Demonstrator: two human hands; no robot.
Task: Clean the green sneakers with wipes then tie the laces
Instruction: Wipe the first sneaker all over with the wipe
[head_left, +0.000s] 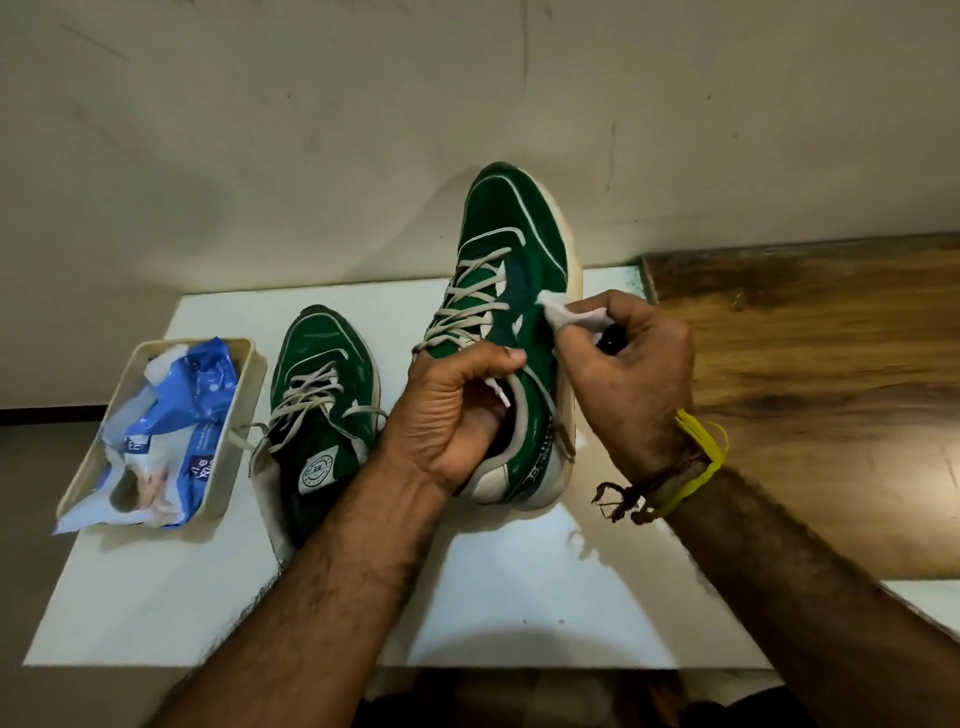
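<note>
So the right hand (631, 364), right of centre in the frame, had its fingers curled round a bunched-up white wipe (563, 312) and was pressing it against the side of the raised green sneaker (511, 291), just beside the laces (467, 301). There was something small and dark tucked in that same hand, couldn't tell what it was. A yellow and dark red thread band (675, 467) sat on that wrist. The left hand (452, 410), dead centre, gripped the same shoe at the collar, fingers hooked down into the opening and thumb lying across the top by the tongue, so the shoe was propped up with its toe pointing to the top of the frame and its heel down near the white board (519, 597). The laces on it were loose, not tied. The second green sneaker (319, 410) lay flat on the board just left of the left forearm, laces undone too, with a round white logo patch on its tongue. Further out, at the left of the frame, a beige tray (236, 436) sat on the board's edge holding a crumpled blue and white wipes packet (182, 426). A wooden surface (831, 389) filled the right side, and a pale wall (311, 130) took up the whole top.
</note>
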